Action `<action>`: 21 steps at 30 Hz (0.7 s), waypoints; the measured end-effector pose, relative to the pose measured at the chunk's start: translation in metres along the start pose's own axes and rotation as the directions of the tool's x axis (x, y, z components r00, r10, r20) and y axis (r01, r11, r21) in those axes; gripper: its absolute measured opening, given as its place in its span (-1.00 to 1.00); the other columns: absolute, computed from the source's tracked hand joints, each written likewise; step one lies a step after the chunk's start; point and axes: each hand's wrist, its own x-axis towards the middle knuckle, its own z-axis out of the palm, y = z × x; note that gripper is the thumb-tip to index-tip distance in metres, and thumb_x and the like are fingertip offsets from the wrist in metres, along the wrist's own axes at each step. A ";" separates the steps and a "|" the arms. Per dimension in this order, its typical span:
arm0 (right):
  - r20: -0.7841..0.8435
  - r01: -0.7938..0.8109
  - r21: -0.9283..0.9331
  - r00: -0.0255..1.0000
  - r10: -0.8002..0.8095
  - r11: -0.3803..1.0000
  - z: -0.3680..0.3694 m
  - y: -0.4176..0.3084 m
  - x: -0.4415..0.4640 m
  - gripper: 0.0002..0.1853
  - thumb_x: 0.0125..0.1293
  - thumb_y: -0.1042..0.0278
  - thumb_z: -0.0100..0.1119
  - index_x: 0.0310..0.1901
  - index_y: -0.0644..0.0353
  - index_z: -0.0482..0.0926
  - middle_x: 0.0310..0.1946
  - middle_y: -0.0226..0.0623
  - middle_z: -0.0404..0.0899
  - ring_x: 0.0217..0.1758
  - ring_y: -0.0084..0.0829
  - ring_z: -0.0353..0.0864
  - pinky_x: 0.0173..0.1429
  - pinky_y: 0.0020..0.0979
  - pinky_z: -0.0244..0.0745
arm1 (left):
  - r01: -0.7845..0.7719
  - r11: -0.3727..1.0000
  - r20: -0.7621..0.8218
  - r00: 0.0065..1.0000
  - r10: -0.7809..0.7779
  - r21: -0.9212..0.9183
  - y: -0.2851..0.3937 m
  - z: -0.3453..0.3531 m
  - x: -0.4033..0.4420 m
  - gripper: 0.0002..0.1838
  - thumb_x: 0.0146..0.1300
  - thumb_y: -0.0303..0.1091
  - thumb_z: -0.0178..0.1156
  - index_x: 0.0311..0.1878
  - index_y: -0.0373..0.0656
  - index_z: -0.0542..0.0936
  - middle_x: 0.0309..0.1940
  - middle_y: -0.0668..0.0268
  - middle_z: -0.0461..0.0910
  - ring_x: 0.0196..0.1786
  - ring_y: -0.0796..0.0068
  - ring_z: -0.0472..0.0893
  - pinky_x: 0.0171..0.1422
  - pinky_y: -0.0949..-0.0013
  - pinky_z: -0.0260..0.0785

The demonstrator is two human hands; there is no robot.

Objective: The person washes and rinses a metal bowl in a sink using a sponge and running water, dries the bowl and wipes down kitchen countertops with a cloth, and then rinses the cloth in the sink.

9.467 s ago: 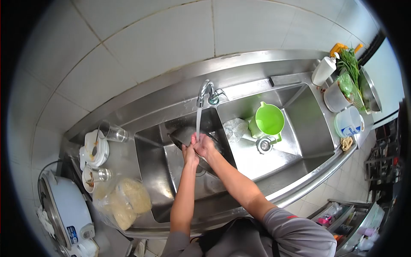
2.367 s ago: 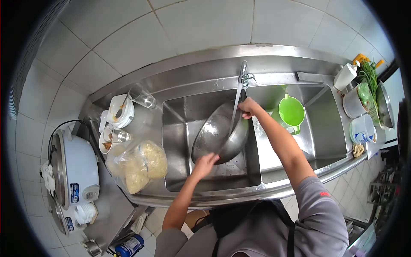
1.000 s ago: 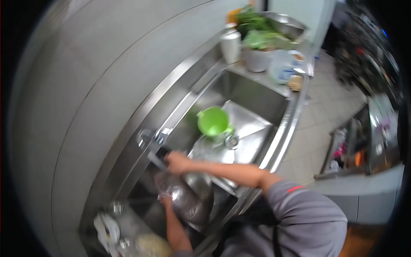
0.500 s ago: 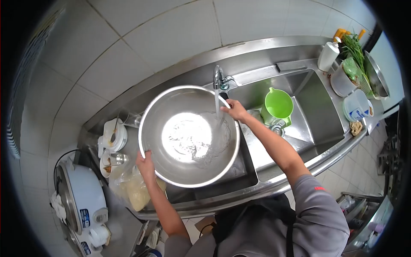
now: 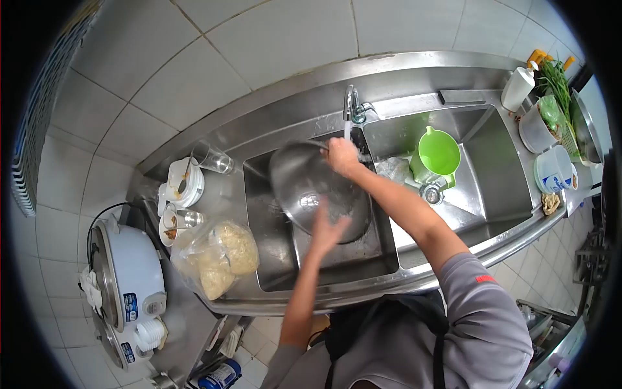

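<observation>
1. Head view, centre of the frame: a large steel bowl (image 5: 295, 181) is tilted in the left sink compartment (image 5: 275, 275); motion blur hides whether its lower edge rests on the compartment floor.
2. Head view, just above centre: the right hand (image 5: 342, 157) has its fingers curled round the bowl's upper rim, beside the running water (image 5: 348, 132) below the gooseneck faucet (image 5: 350, 104); wet metal could slide from this grip, and a rim swung upward could knock the spout.
3. Head view, middle of the frame: the left hand (image 5: 328, 228) is blurred, fingers spread, grasping nothing that shows; whether it touches the bowl I cannot tell; with one firm hold, the bowl's weight could twist it round and drop it against the steel.
4. Head view, left of centre: a clear plastic bag of yellowish food (image 5: 234, 249) and a tipped glass (image 5: 218, 162) lie near the compartment; a sharp tilt could splash them, and a wide swing leftward could hit the glass.
</observation>
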 end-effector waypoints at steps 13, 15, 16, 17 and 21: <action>0.194 -0.277 0.905 0.944 0.267 0.323 -0.034 0.078 0.029 -0.72 0.26 0.29 -0.14 -0.27 0.35 0.48 -0.45 -0.23 0.55 -0.45 -0.48 0.52 -0.40 -0.52 0.40 | 0.103 0.969 -0.114 0.985 -0.131 -0.223 -0.008 0.034 0.045 -0.65 0.28 -0.15 -0.12 -0.20 -0.31 0.41 -0.33 -0.06 0.50 -0.21 0.00 0.48 -0.12 0.16 0.25; 0.088 -0.140 0.962 0.972 0.218 0.235 -0.081 0.048 0.026 -0.60 0.31 0.16 -0.26 -0.12 0.33 0.44 -0.30 -0.25 0.55 -0.22 -0.52 0.50 -0.14 -0.53 0.35 | 0.159 0.981 -0.042 0.985 -0.165 -0.108 0.002 0.032 0.060 -0.67 0.28 -0.18 -0.12 -0.18 -0.31 0.40 -0.32 -0.04 0.50 -0.20 0.03 0.48 -0.11 0.18 0.25; 0.147 -0.181 0.942 0.979 0.139 0.284 -0.099 0.033 0.023 -0.58 0.30 0.09 -0.21 -0.09 0.31 0.42 -0.30 -0.28 0.54 -0.18 -0.54 0.48 -0.11 -0.52 0.34 | 0.181 0.982 -0.007 0.983 -0.182 -0.051 0.006 0.033 0.065 -0.68 0.28 -0.19 -0.12 -0.17 -0.31 0.40 -0.32 -0.02 0.49 -0.19 0.05 0.48 -0.10 0.18 0.25; 0.204 -0.213 0.918 0.977 0.063 0.335 -0.107 0.023 0.023 -0.55 0.29 0.02 -0.16 -0.05 0.28 0.41 -0.29 -0.31 0.54 -0.15 -0.57 0.45 -0.07 -0.51 0.32 | 0.186 0.980 -0.004 0.982 -0.187 -0.075 0.007 0.036 0.069 -0.69 0.28 -0.21 -0.11 -0.17 -0.31 0.40 -0.32 -0.02 0.50 -0.19 0.06 0.48 -0.09 0.19 0.25; 0.025 -0.027 0.752 1.000 0.013 0.658 -0.101 0.037 0.036 -0.60 0.25 0.03 -0.09 -0.32 0.29 0.44 -0.52 -0.39 0.49 -0.40 -0.56 0.48 -0.31 -0.53 0.33 | 0.147 0.973 -0.042 0.987 -0.156 -0.176 0.014 0.037 0.074 -0.73 0.27 -0.28 -0.11 -0.15 -0.32 0.40 -0.32 0.02 0.51 -0.20 0.09 0.48 -0.08 0.22 0.24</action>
